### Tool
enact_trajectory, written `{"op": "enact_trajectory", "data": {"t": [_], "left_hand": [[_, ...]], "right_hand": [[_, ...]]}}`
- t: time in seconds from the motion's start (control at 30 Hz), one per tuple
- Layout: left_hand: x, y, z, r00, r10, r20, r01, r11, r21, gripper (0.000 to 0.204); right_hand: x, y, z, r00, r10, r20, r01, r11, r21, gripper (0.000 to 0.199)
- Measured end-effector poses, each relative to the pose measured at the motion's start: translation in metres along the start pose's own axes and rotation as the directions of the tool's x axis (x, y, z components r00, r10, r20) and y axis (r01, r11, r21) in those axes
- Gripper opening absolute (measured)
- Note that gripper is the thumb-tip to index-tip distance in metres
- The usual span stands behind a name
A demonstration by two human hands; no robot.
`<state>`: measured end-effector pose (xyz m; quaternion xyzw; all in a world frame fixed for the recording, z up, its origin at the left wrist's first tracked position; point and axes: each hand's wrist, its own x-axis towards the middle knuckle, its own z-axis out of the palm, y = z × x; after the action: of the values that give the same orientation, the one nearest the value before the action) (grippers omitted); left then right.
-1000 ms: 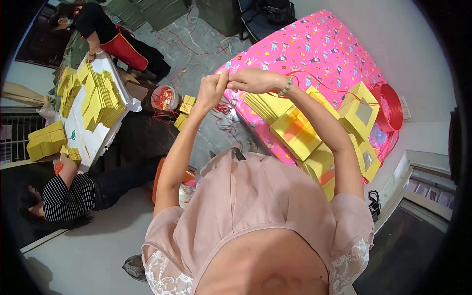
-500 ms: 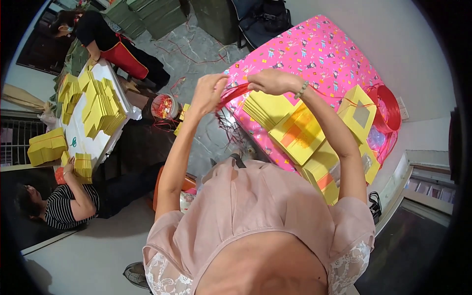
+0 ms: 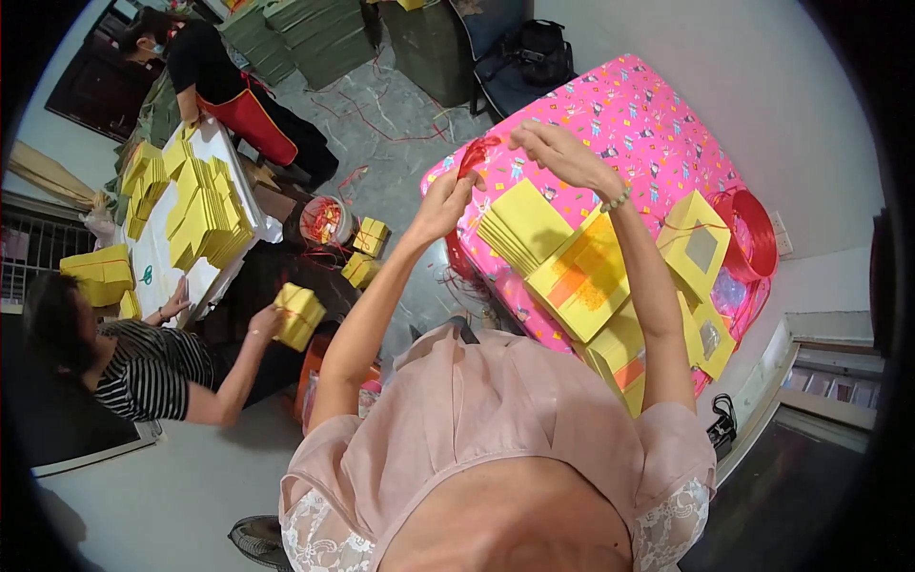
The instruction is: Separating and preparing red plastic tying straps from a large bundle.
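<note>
Your left fingers clasp gathered red strands [image 3: 477, 155], upper centre; whether your right fingers [image 3: 522, 141], just beside, pinch any is unclear; the yellow stack [image 3: 519, 229] on the pink worktop [image 3: 624, 110], centre right, seems unwrapped so far

Paper stack [image 3: 522, 219] on table [image 3: 610, 110], right of ribbons [image 3: 476, 155] in left hand [image 3: 450, 198], left of ribbon roll [image 3: 755, 229]

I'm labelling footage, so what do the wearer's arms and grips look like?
Short pink sleeves with white lace; bare forearms. A green beaded bracelet circles the right wrist. The left grip and right grip wear no gloves.
</note>
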<state>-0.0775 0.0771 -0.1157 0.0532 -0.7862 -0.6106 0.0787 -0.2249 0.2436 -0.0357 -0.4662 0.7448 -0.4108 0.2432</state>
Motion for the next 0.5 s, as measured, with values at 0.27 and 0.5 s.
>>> {"op": "enact_trajectory", "data": {"t": [0.27, 0.5], "left_hand": [[0.022, 0.011, 0.04, 0.995, 0.012, -0.095, -0.047, 0.924, -0.379, 0.028], [0.035, 0.0, 0.041, 0.962, 0.131, -0.238, -0.199, 0.938, -0.285, 0.024]], "right_hand": [[0.014, 0.017, 0.06, 0.876, -0.199, -0.44, 0.214, 0.977, -0.015, 0.032], [0.022, 0.009, 0.087, 0.819, -0.13, -0.558, 0.242, 0.962, 0.13, 0.031]]}}
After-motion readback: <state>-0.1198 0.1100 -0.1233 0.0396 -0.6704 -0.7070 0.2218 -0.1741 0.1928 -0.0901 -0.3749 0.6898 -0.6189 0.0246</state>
